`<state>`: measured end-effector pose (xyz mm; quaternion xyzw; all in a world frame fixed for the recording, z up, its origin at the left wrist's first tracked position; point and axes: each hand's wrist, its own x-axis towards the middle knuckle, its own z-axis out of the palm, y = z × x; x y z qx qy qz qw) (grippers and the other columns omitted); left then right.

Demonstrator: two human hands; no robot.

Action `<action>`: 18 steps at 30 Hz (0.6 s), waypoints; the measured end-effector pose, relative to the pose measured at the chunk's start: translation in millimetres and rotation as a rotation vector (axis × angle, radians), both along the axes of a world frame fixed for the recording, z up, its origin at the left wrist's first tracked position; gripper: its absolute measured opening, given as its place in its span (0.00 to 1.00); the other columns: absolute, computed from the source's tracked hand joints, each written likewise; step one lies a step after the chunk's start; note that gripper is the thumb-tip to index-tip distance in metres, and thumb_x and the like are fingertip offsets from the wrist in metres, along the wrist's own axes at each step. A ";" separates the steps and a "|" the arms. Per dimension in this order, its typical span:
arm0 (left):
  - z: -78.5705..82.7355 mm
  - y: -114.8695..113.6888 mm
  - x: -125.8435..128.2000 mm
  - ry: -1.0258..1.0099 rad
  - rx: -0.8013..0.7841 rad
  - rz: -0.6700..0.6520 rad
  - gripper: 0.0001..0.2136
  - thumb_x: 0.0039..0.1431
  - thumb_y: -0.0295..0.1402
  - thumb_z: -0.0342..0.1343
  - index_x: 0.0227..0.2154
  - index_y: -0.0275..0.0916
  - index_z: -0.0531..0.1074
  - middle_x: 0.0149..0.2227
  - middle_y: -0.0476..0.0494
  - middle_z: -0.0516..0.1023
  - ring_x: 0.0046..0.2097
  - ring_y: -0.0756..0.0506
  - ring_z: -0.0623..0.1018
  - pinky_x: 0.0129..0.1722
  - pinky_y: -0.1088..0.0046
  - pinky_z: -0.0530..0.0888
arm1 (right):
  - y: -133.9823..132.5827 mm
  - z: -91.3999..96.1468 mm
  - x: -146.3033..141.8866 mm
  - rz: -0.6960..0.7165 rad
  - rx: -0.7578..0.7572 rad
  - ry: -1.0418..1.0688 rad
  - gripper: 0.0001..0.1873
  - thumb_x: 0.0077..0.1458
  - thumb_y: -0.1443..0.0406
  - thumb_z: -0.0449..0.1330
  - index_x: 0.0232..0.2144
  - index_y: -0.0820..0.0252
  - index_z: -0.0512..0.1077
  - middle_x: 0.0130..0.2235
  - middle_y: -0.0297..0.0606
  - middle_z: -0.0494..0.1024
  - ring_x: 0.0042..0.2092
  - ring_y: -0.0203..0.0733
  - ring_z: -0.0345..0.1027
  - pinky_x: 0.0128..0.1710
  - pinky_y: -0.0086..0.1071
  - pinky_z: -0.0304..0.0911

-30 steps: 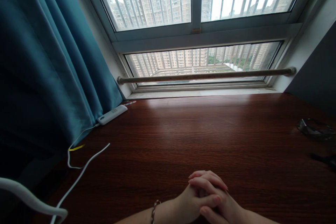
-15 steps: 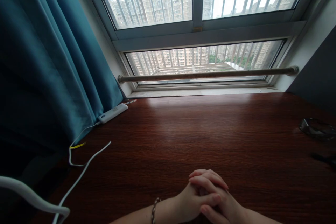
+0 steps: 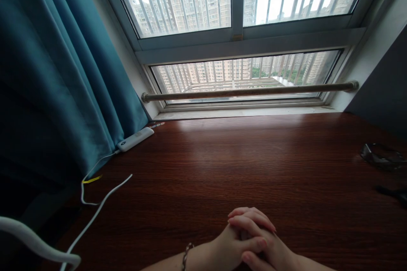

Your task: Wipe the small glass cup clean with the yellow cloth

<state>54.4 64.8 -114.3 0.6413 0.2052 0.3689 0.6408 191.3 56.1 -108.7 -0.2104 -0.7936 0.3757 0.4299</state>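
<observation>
My left hand [image 3: 227, 243] and my right hand [image 3: 275, 247] are clasped together near the bottom of the head view, their fingers interlaced and folded over each other. No object shows between them. A braided bracelet [image 3: 186, 256] circles my left wrist. Beneath the hands lies a dark reddish-brown wooden tabletop [image 3: 197, 178]. Parts of the palms and some fingers are hidden in the clasp.
At left, a white power-strip-like device [image 3: 135, 139] with a cord rests by the blue curtain [image 3: 79, 72]. White cables [image 3: 95, 214] and a yellow strip [image 3: 92, 179] lie nearby. Clear-framed glasses [image 3: 381, 157] and a black item [image 3: 392, 192] sit at right. A rail [image 3: 248, 92] crosses the window.
The hands stay clasped in the same pose. The whole view has shifted slightly, so things appear a little further left and most a little lower.
</observation>
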 end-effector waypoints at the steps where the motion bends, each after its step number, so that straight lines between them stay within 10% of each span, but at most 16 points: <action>1: -0.8 -0.1 0.0 -0.004 0.002 0.001 0.13 0.55 0.38 0.57 0.41 0.36 0.73 0.41 0.39 0.71 0.46 0.41 0.69 0.48 0.60 0.66 | 0.2 -1.0 0.3 0.002 -0.002 0.002 0.22 0.62 0.54 0.50 0.55 0.54 0.58 0.48 0.45 0.65 0.51 0.49 0.57 0.49 0.41 0.62; 18: -0.1 -0.1 0.2 -0.007 -0.006 -0.003 0.14 0.56 0.39 0.56 0.41 0.36 0.73 0.42 0.39 0.70 0.47 0.41 0.68 0.49 0.60 0.66 | -0.4 -3.0 0.0 -0.009 0.017 -0.008 0.22 0.62 0.54 0.50 0.55 0.55 0.58 0.48 0.46 0.65 0.51 0.49 0.58 0.49 0.42 0.62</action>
